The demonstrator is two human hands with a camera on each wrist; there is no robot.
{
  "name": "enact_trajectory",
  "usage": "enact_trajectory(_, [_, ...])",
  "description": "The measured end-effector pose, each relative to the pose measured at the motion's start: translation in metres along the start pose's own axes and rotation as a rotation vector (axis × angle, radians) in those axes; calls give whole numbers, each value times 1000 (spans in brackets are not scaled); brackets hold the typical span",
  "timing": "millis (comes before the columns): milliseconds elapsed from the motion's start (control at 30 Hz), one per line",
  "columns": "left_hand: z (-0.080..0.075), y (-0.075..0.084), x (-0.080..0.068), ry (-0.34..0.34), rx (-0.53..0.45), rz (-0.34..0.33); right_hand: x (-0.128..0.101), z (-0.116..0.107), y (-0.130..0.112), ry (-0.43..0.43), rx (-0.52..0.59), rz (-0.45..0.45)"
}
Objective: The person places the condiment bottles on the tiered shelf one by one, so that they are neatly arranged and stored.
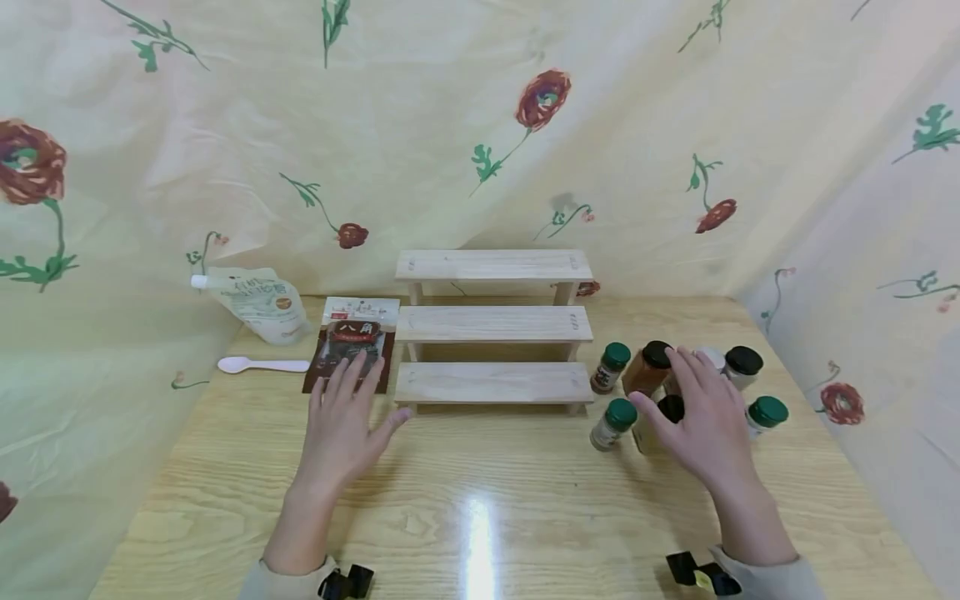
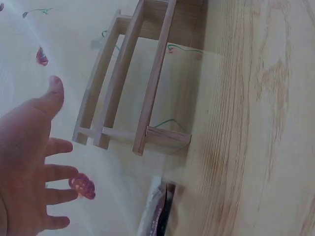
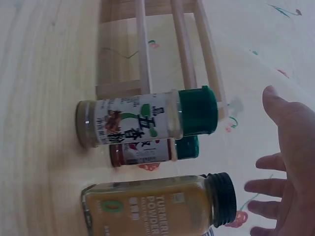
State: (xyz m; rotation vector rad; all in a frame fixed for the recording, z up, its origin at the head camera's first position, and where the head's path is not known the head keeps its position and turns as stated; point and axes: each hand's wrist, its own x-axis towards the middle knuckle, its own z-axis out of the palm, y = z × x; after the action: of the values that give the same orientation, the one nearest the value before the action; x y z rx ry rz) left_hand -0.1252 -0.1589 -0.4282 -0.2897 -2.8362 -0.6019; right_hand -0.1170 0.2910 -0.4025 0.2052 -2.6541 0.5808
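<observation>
My left hand (image 1: 337, 437), fingers spread and thumb out, hovers in front of a dark packet (image 1: 355, 333) of star anise. My right hand (image 1: 705, 425), palm down with nothing in it, is over a group of spice jars and hides part of them. Nearest its thumb are a green-capped white-labelled jar (image 3: 133, 118) and a black-capped jar of turmeric powder (image 3: 147, 209). Another green-capped jar (image 1: 609, 367) stands behind, beside a black-capped jar of brown spice (image 1: 643, 375). More jars, including a green-capped one (image 1: 767, 414), stand to the right.
Between the hands, a three-step wooden rack (image 1: 491, 383) stands at the back of the wooden table (image 1: 480, 475). A white spouted pouch (image 1: 262, 304) and a white spoon (image 1: 262, 365) lie at the left. Flower-patterned cloth (image 1: 450, 150) hangs behind and along the sides.
</observation>
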Motion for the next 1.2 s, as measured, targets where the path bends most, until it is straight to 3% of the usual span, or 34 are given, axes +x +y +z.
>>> enact_trajectory(200, [2, 0, 1, 136, -235, -68, 12, -3, 2, 108, 77, -83])
enact_trajectory(400, [11, -5, 5, 177, -479, -196, 25, -3, 7, 132, 133, -148])
enact_trajectory(533, [19, -9, 8, 147, -613, -302, 37, -2, 7, 103, 156, -167])
enact_trajectory(700, [32, -10, 12, 43, -779, -434, 49, -1, 6, 68, 158, -170])
enact_trajectory(833, [41, -8, 16, -15, -857, -508, 58, 2, 9, 23, 168, -157])
enact_trajectory(1000, [51, -6, 19, -16, -890, -568, 65, 7, 14, -25, 166, -148])
enact_trajectory(1200, [58, -6, 23, -10, -1011, -566, 71, 13, 20, -99, 162, -144])
